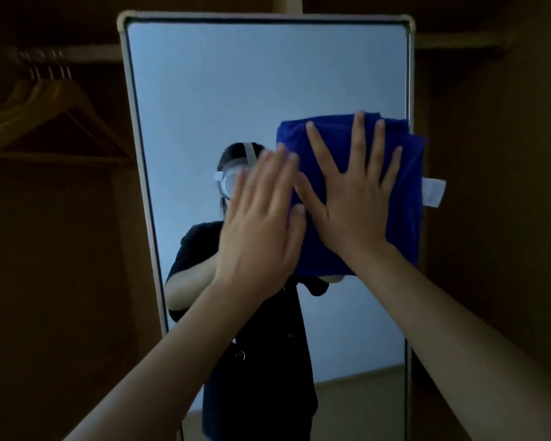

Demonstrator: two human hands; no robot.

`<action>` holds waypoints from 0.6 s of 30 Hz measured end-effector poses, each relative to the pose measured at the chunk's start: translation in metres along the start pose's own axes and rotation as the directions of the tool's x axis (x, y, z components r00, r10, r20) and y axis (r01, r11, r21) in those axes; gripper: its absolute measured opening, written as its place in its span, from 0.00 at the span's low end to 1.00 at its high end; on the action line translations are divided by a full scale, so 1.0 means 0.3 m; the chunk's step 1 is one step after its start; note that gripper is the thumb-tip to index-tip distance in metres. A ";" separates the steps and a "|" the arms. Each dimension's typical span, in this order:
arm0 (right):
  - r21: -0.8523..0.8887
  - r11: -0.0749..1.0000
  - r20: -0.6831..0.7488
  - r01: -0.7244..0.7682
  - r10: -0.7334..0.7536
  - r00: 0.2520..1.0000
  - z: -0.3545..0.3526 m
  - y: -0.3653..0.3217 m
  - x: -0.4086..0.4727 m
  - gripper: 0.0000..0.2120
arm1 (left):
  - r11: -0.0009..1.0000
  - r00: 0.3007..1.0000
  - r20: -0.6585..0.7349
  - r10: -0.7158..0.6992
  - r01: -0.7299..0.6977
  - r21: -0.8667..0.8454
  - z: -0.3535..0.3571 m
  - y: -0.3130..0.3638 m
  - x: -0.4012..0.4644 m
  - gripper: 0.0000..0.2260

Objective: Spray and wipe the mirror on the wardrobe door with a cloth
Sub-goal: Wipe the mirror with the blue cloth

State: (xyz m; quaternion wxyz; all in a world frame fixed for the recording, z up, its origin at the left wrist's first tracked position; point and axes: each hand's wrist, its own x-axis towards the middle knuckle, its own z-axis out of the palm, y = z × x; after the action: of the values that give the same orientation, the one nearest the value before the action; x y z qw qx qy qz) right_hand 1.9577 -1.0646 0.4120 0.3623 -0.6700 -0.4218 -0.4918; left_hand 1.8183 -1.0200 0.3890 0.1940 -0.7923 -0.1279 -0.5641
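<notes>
A tall mirror (236, 84) in a pale frame stands upright in the head view, inside a dark wooden wardrobe. A folded blue cloth (407, 192) with a white tag lies flat against the glass at its right side, overlapping the frame's right edge. My right hand (353, 198) presses on the cloth with fingers spread and straight. My left hand (261, 224) is flat beside it, fingers straight, its fingertips at the cloth's left edge; it looks blurred. The mirror reflects a person in a dark top behind my hands. No spray bottle is in view.
Wooden hangers (45, 113) hang from a rail at the upper left inside the wardrobe. Dark wooden panels (490, 218) flank the mirror on both sides, with a shelf edge above on the right.
</notes>
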 end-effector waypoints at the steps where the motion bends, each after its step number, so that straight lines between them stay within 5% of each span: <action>1: -0.024 1.000 -0.010 -0.001 0.001 1.000 0.006 0.001 -0.002 0.30 | 0.994 0.994 0.027 0.109 -0.109 -0.010 0.023 0.014 -0.007 0.23; 4: -0.058 0.998 -0.040 -0.015 0.013 0.999 0.026 0.005 -0.024 0.27 | 0.970 0.971 0.080 0.227 -0.232 0.066 0.089 0.034 -0.032 0.25; 10: 0.057 0.998 -0.068 0.039 -0.035 0.997 0.044 0.054 -0.109 0.27 | 0.944 0.977 0.088 0.196 -0.212 0.254 0.172 0.029 -0.118 0.32; 18: 0.163 0.973 -0.045 0.163 -0.157 0.987 0.065 0.169 -0.311 0.25 | 0.923 0.976 0.117 0.184 -0.213 0.320 0.224 0.078 -0.307 0.26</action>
State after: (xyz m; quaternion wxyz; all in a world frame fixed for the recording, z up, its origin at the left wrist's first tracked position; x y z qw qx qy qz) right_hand 1.9963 -1.0860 0.3134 0.3830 -0.5933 -0.5080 -0.4933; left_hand 1.8546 -1.0090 0.2789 0.3745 -0.7805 -0.1478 -0.4781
